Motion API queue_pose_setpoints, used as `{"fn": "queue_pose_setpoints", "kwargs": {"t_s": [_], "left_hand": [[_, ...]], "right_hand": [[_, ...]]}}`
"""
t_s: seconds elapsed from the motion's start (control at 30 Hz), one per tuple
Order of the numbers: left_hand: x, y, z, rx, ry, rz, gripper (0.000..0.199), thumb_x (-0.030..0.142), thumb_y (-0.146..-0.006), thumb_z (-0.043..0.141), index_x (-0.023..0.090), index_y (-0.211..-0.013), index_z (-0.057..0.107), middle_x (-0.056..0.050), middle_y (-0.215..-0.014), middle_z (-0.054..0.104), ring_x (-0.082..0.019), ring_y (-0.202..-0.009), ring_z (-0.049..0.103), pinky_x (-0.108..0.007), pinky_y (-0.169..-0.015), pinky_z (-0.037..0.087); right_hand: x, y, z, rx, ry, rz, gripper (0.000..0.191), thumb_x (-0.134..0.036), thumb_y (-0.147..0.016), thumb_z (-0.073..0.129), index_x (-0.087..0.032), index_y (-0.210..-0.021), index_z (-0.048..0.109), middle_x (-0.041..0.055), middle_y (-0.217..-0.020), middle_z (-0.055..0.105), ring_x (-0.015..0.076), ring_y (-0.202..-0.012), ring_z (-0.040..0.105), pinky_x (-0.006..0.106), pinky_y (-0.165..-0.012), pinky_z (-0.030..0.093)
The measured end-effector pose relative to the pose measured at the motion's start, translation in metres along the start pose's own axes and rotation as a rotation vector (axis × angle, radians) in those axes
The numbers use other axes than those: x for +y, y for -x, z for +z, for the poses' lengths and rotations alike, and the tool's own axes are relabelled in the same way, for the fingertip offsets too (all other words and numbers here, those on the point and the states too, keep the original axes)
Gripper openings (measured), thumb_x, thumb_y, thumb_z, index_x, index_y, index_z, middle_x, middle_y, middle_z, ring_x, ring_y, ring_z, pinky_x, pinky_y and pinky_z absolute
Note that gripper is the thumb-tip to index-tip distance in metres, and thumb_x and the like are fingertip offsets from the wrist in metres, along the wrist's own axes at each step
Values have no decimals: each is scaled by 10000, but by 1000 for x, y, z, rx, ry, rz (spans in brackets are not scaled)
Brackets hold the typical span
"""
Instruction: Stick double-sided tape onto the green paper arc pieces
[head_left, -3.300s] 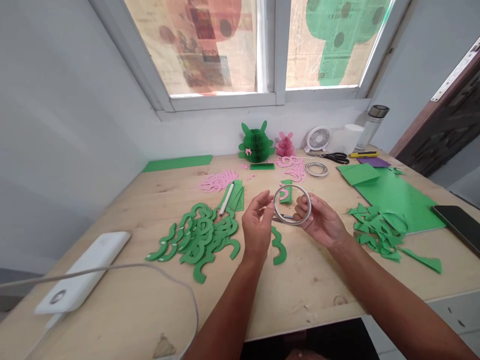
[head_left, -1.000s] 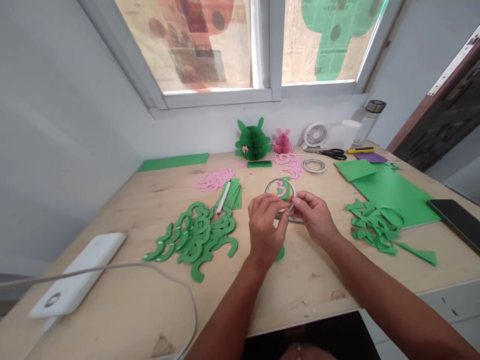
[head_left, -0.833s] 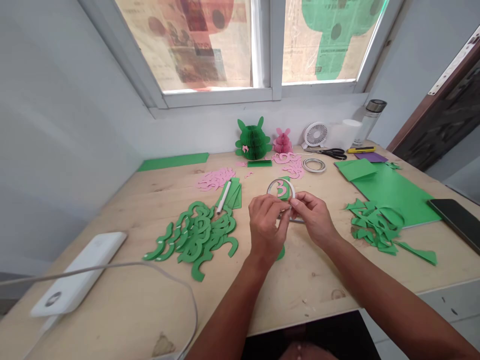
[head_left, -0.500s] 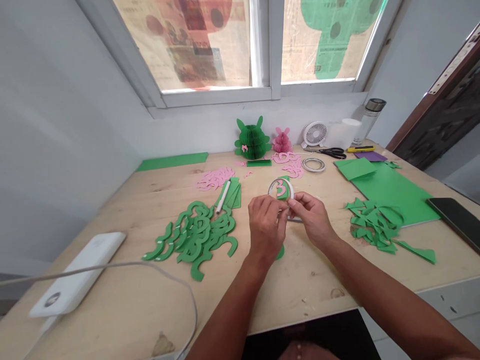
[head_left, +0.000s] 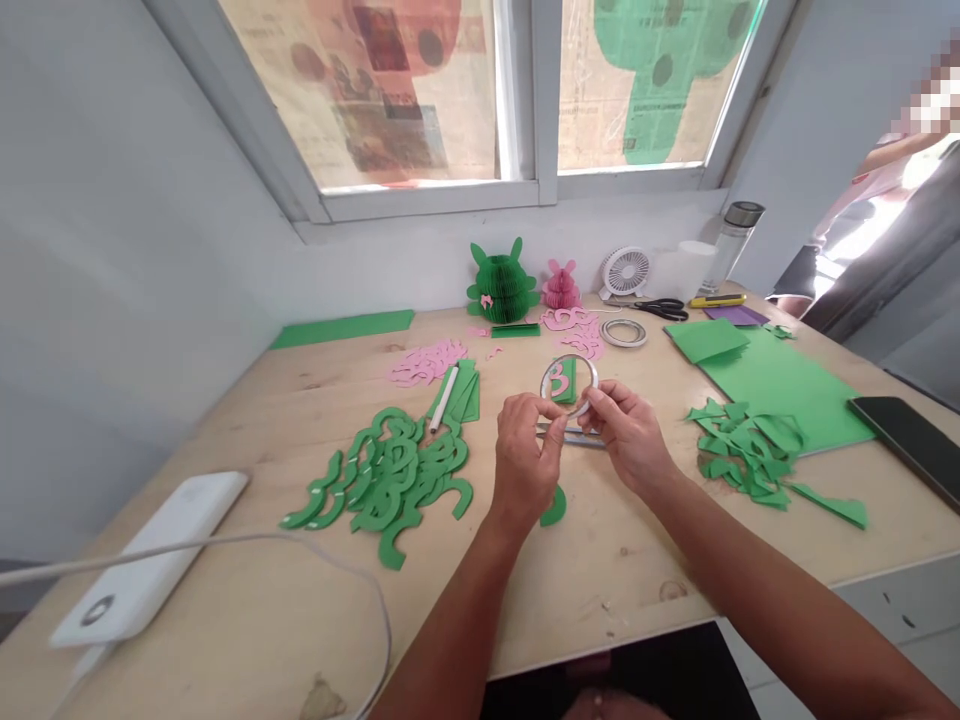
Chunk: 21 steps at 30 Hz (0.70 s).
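Note:
A narrow roll of tape (head_left: 595, 372) is raised over the table between my hands. My right hand (head_left: 626, 432) grips its right rim with thumb and fingers. At the lower left of the roll, my left hand (head_left: 525, 445) is closed in a pinch on the edge; I cannot see whether a loose tape end is between the fingertips. Through the ring show a green paper piece (head_left: 568, 392) and a pink curved cutout (head_left: 557, 380). A slim grey metal tool (head_left: 577, 438) lies beneath my hands. One green curved cutout (head_left: 553, 508) rests just right of my left wrist.
Green cutouts (head_left: 397, 465) are piled on the left, with a white pen (head_left: 445, 398) behind. A power bank (head_left: 157, 555) with a cable lies front left. Green scraps (head_left: 750, 450), green sheets (head_left: 795, 380) and a phone (head_left: 911, 435) lie right. Scissors (head_left: 664, 309) lie at the back.
The roll has shifted slightly to the right with my right hand, and my left fingers have moved a little down its rim. A person has come into view at the far right.

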<state>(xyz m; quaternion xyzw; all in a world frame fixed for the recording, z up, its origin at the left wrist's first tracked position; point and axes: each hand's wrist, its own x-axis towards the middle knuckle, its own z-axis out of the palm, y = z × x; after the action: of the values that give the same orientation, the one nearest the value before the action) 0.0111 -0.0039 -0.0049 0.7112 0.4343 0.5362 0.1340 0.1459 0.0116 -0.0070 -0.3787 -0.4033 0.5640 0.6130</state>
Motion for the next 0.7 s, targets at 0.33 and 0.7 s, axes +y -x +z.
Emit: {"fn": "queue_pose_setpoints", "kwargs": {"t_s": [0.33,0.7], "left_hand": [[-1,3,7,67,-159,160,56,178,-839,553,200,-867,595,-36,-820,635,-200,-858,535,-360,-807,425],[-4,3,9,108,-237,204,68,170,-821,567,206,-764,573,-16,-724,622,-195,-788,546,-362,-787,400]], "right_hand": [[4,2,3,-34,52,-14,251,-405,-689,732,-189,-760,624,-33,-584,596,94,-542,531,227,-561,438],[9,5,7,-7,145,-49,257,-421,-700,708,-186,-727,608,-33,-575,586,101,-539,519,239,-546,432]]}}
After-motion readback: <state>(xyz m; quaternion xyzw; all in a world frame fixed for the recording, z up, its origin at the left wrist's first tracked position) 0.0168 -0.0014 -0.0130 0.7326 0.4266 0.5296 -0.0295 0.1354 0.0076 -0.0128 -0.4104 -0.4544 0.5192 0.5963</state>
